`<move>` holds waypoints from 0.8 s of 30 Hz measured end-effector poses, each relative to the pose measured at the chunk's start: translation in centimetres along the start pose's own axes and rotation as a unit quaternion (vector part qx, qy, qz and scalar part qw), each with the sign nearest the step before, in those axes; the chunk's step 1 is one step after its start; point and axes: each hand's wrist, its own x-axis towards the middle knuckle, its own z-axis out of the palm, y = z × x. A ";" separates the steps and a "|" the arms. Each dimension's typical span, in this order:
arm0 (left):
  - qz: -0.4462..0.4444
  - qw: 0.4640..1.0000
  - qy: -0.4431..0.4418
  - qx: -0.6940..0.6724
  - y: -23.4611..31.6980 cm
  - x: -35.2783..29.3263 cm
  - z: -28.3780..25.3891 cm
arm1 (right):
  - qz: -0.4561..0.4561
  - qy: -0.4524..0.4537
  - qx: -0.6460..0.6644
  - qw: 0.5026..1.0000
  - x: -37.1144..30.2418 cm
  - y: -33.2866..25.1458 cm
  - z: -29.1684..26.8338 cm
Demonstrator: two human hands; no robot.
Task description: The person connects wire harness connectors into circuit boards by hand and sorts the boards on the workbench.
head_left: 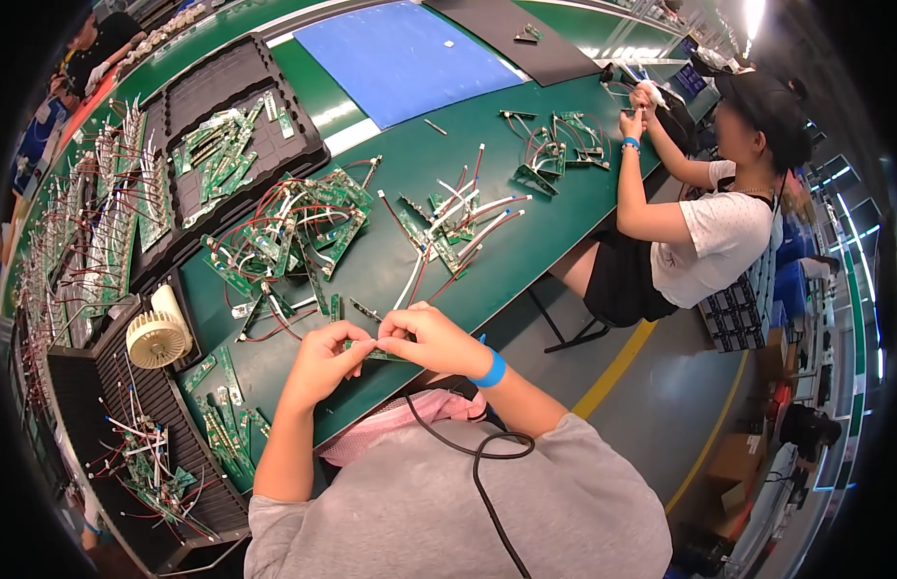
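Fingertip to fingertip by the dark-green flat surface (376, 270), bare L. hand (323, 362) & bare R. hand (434, 340) have fingers pressed together, contents too small to ID, w/ slim green circuit-board strip (387, 356) just under R. fingers, nearer that hand, long axis approx. L.-to-R.

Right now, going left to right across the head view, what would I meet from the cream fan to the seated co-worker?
Cream fan, left hand, right hand, blue band on the right wrist, seated co-worker in a white top.
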 end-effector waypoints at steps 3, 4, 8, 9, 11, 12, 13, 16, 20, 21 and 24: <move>-0.024 0.999 0.034 0.004 -0.1 -0.2 0.0 | 0.028 0.008 0.037 0.999 0.1 0.3 -0.1; -0.020 0.999 0.037 0.001 -0.4 -0.4 -0.2 | 0.010 0.012 0.027 1.000 0.2 0.6 0.1; 0.028 0.999 0.021 -0.042 0.2 0.2 -0.1 | 0.085 0.052 0.059 0.993 -0.3 -0.5 -0.3; 0.040 0.998 0.015 -0.054 0.2 0.4 -0.1 | 0.108 0.057 0.110 0.986 -0.5 -0.6 -0.4; 0.051 0.996 0.002 -0.076 0.1 0.7 -0.3 | 0.077 0.079 0.102 0.989 -0.3 0.0 -0.6; 0.045 0.995 0.004 -0.086 0.3 0.8 -0.3 | 0.044 0.065 0.077 0.994 -0.1 0.2 -0.9; 0.041 0.994 0.002 -0.097 0.5 0.9 -0.2 | 0.027 0.057 0.058 0.996 0.0 0.2 -1.0; 0.041 0.993 0.000 -0.109 -0.4 1.3 -0.2 | 0.054 0.080 0.078 0.992 0.0 0.1 -0.7; 0.046 0.989 -0.012 -0.143 -0.6 0.9 -0.4 | 0.059 0.087 0.052 0.993 0.2 -0.3 -0.5; 0.045 0.988 -0.012 -0.145 -0.6 0.8 -0.4 | 0.049 0.094 0.028 0.994 0.2 -0.4 -0.4; 0.039 0.990 -0.005 -0.134 -0.7 0.8 -0.4 | 0.054 0.098 0.034 0.993 0.1 -0.2 -0.1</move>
